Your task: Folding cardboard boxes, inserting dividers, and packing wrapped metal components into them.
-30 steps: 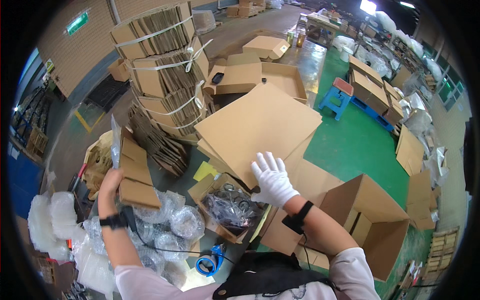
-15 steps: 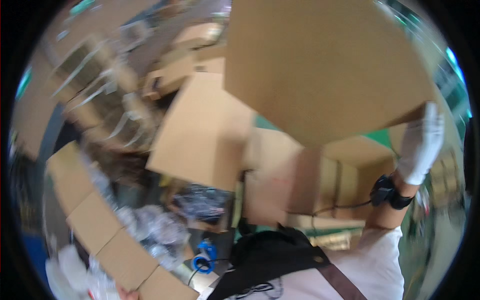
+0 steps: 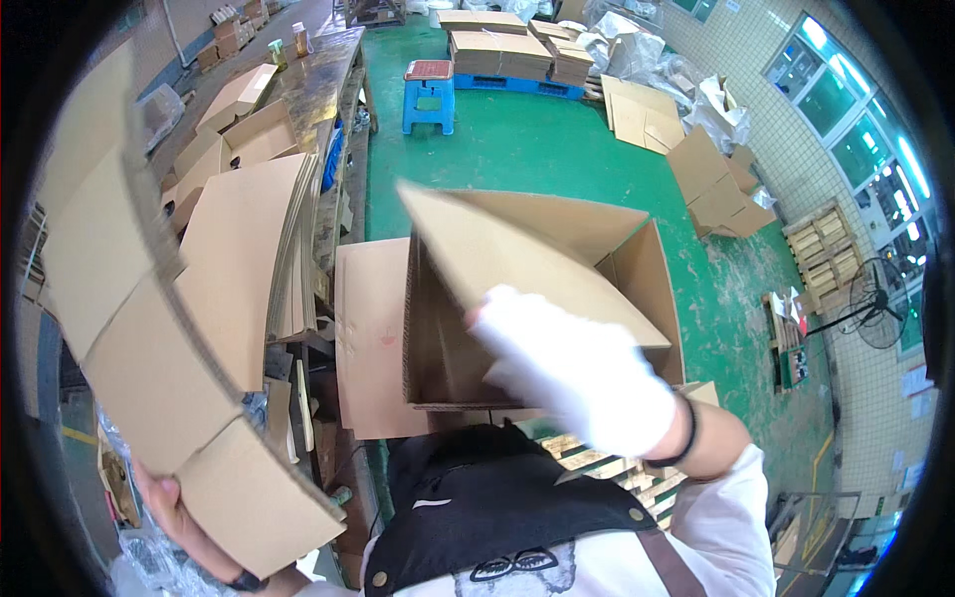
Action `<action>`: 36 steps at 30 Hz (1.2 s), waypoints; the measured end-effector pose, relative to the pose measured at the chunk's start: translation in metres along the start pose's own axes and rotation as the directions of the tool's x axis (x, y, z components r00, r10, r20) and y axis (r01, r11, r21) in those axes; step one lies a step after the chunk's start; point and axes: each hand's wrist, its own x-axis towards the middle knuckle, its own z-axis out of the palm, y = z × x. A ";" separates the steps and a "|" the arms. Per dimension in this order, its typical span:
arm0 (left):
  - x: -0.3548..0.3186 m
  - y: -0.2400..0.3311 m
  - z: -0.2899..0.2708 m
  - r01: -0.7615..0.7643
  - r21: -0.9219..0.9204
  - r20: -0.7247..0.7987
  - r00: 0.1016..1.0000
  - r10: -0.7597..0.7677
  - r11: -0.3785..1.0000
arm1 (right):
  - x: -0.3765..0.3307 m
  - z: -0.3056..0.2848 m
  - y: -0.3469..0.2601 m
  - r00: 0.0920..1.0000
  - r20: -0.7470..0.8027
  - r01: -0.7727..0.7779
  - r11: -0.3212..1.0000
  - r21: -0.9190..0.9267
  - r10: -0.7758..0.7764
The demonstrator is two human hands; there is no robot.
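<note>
bare left hand (image 3: 184, 517) grips a long flat corrugated cardboard strip (image 3: 129, 328); white-gloved right hand (image 3: 577, 373), fingers spread, presses the open brown box's (image 3: 637, 261) flap (image 3: 507, 264).

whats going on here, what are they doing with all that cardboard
A person at a packing bench is handling cardboard with both hands. The bare left hand holds up a long folded cardboard strip by its lower end. The white-gloved right hand is at a flap of the open cardboard box that stands in front of them on the green floor. Flat cardboard sheets are stacked on the bench to the left, and a blue stool stands further off.
</note>
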 end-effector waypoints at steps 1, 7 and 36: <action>0.016 0.024 0.021 -0.059 0.026 -0.012 0.998 0.059 0.998 | 0.005 0.013 -0.005 0.906 0.411 -0.145 0.987 0.067 0.106; 0.069 0.031 0.177 -0.219 0.271 0.369 0.923 0.109 0.937 | -0.007 -0.017 0.084 0.933 -0.121 0.045 0.224 0.974 0.338; 0.140 -0.046 0.327 0.098 0.017 0.821 0.566 -0.070 0.995 | -0.052 0.006 0.211 0.947 0.020 -0.175 0.461 0.870 0.322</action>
